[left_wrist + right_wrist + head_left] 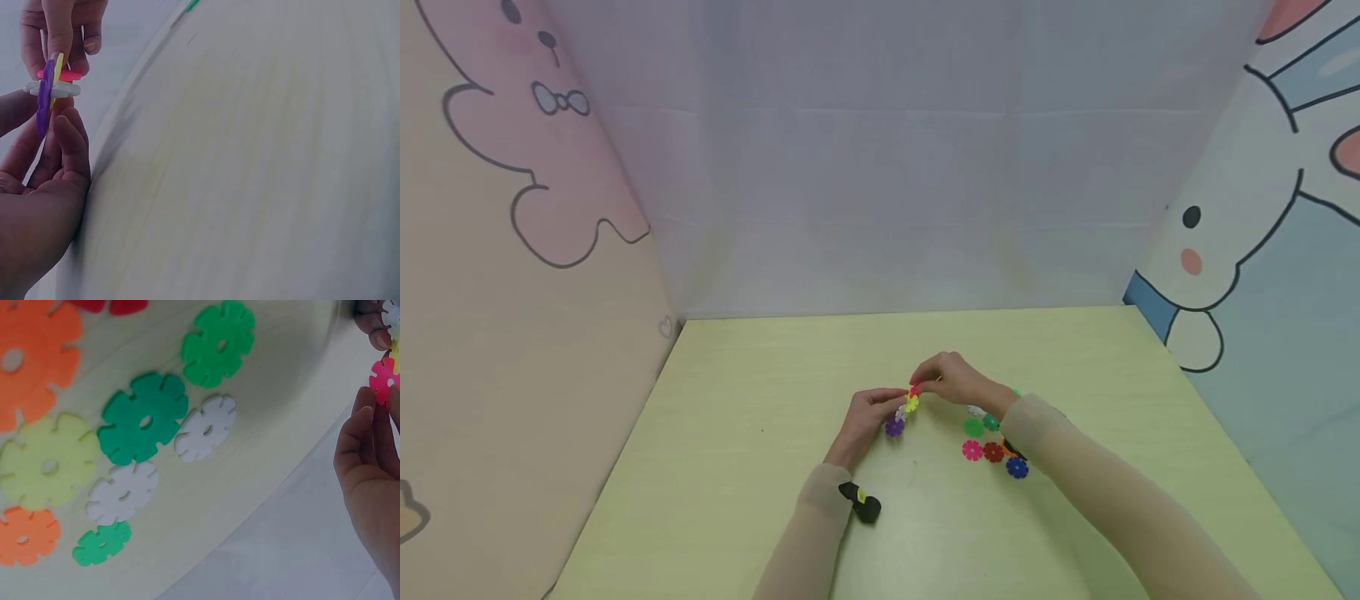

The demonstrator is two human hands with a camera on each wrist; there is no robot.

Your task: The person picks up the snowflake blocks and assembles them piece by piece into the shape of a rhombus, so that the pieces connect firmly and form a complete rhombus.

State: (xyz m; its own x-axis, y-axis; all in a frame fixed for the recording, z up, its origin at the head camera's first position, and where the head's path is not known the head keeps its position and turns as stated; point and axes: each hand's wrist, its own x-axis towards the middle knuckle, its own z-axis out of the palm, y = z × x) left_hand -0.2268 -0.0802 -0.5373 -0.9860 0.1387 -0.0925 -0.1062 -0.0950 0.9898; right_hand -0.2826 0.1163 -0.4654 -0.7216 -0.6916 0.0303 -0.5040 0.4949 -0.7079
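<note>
A short chain of notched discs hangs between the two hands: a purple disc (894,427), a white one (69,90), a yellow one (912,404) and a pink one (380,381). The left hand (867,421) pinches the chain near its yellow and white discs. At the upper end, the right hand (953,379) pinches the pink disc between thumb and fingers. In the right wrist view, the right hand (372,456) is below the pink disc, with the other hand's fingertips above.
Loose discs lie on the table (737,433) under the right forearm, among them pink (972,451), dark red (993,452), blue (1017,467) and light green (973,427). A curtain (880,167) stands behind; printed panels flank both sides.
</note>
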